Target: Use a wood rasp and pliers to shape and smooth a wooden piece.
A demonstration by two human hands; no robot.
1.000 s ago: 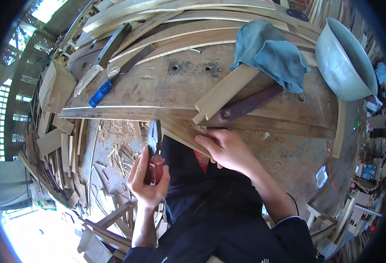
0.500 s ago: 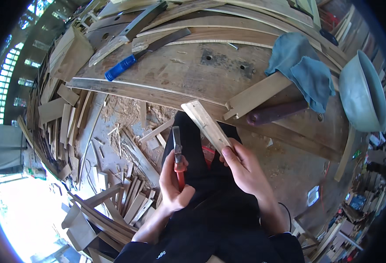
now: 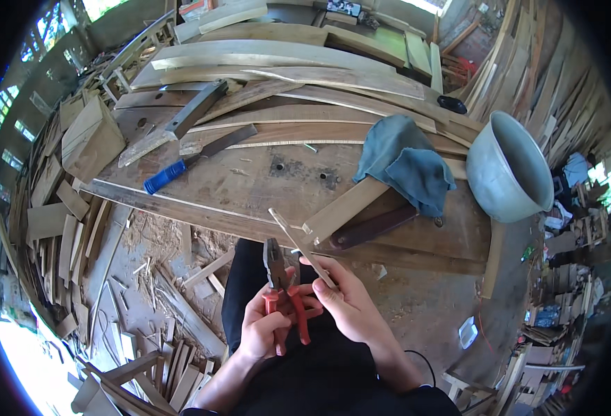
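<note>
1. holding, in the left hand, a pair of dark metal pliers with red handles; with a grip curled around one handle, fingers reaching between both, and the handles spread apart. cannot tell how far parted at the tips.
2. pinching, in the right hand, a thin, pale wooden strip near its lower end, with a narrow grip between thumb and fingers. held up over the lap, around the near edge of a broad brown wooden table, just right of the plier head.
3. done, judging by looks: pliers and strip both in hand and brought side by side.
4. not yet done: no bite of the plier head on the strip. cannot tell, from this edge-on view, the amount of work remaining.
5. changed since half a second ago: strip turned from broad face to thin edge; hands drawn closer together; plier handles now visibly splayed.
6. unchanged: blue cloth and round silver metal bowl, both resting at the table's right.
</note>
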